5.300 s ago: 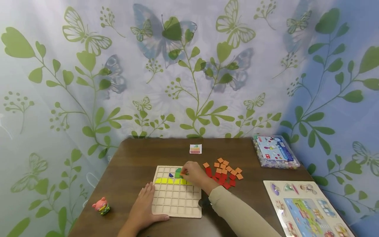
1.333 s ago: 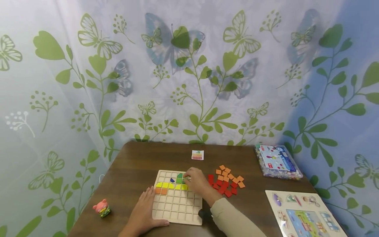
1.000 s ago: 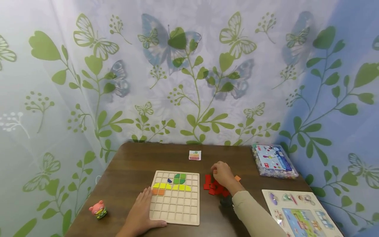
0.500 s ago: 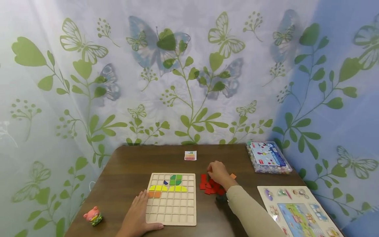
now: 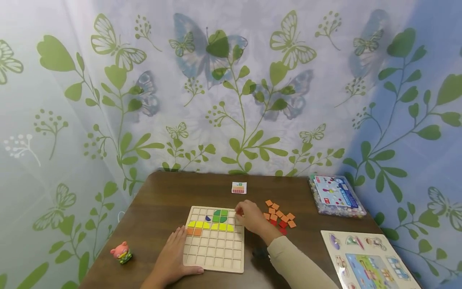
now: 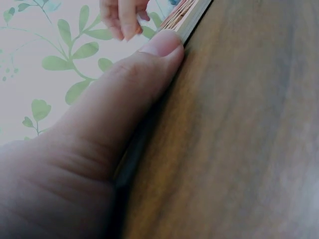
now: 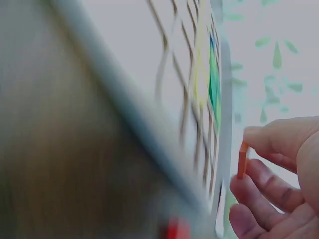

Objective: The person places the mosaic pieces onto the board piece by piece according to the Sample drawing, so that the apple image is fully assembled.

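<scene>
A wooden grid board (image 5: 213,257) lies on the table. Yellow tiles (image 5: 203,225) form a row across it, below several green tiles (image 5: 219,216) and a small dark blue tile (image 5: 208,218). Two orange tiles (image 5: 193,232) fill squares at the left under the yellow. My left hand (image 5: 173,255) rests along the board's left edge, fingers straight, with the thumb (image 6: 134,74) against its near edge. Over the upper right corner, my right hand (image 5: 252,216) pinches an orange square tile (image 7: 242,160) between thumb and fingertips.
Loose orange tiles (image 5: 280,214) and red tiles (image 5: 283,231) lie right of the board, partly behind the right hand. A small pattern card (image 5: 239,188) lies beyond it. A pink toy figure (image 5: 122,253), a bead box (image 5: 335,196) and a picture puzzle (image 5: 368,261) stand around.
My right hand has come left from the loose tiles to the board with an orange tile. Two orange tiles have been laid under the yellow row since the earliest frame. My left hand stays put.
</scene>
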Motion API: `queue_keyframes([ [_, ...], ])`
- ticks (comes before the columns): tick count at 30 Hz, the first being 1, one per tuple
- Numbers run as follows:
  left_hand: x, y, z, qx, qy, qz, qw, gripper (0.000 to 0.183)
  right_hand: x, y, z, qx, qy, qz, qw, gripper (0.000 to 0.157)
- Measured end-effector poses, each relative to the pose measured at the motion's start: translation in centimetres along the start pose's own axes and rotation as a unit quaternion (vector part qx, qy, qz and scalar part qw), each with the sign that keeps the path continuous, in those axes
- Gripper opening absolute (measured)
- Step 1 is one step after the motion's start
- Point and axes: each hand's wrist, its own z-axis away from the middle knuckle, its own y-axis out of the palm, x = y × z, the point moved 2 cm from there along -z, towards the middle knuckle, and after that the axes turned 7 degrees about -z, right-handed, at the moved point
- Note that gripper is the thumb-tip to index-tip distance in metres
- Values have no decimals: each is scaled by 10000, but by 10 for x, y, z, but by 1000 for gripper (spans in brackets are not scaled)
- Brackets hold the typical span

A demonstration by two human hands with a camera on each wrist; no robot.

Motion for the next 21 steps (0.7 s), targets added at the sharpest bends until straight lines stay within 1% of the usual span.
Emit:
queue_keyframes([
  [2,0,0,0,73,-18,2,10000,142,15,14,-2,288,-178,-97,9994,8],
  [4,0,1,0,104,-36,9,9999,142,29,27,-3,477,-344,-159,9981,9],
  [8,1,3,0,132,-74,10,9999,143,52,51,-5,646,-522,-217,9963,12],
  [12,4,4,1,258,-120,-31,9996,144,66,70,-8,667,-560,-124,9961,15],
  [14,5,4,0,304,-154,-32,9994,145,71,77,-11,645,-527,96,9965,14],
  [17,5,2,1,245,-154,-4,9996,144,76,86,-14,537,-459,303,9970,13],
  [19,4,1,1,216,-141,11,9997,144,77,88,-13,458,-325,280,9980,12],
  [21,2,-1,1,169,-91,37,9998,143,77,88,-11,360,-192,73,9991,12],
])
